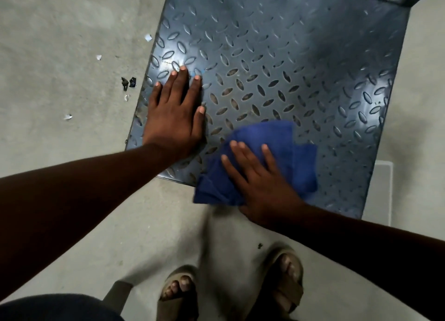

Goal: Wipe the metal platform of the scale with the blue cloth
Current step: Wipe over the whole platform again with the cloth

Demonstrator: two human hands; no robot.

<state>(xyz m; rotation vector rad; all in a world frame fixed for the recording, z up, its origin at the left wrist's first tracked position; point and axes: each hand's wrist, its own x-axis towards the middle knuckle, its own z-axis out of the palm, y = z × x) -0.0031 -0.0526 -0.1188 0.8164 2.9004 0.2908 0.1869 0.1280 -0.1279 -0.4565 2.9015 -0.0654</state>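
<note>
One cloth (pixel 299 166) (blue), right hand (pixel 262 183) atop; platform (pixel 289 56)

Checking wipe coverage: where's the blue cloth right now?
Head view: the blue cloth lies on the near edge of the metal platform, under the flat right hand, one corner overhanging. The left hand rests flat on the platform to its left.

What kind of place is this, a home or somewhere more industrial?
Probably industrial, like a warehouse or workshop: the metal platform of tread plate lies low on a concrete floor, with torn scraps of litter beside it.
</note>
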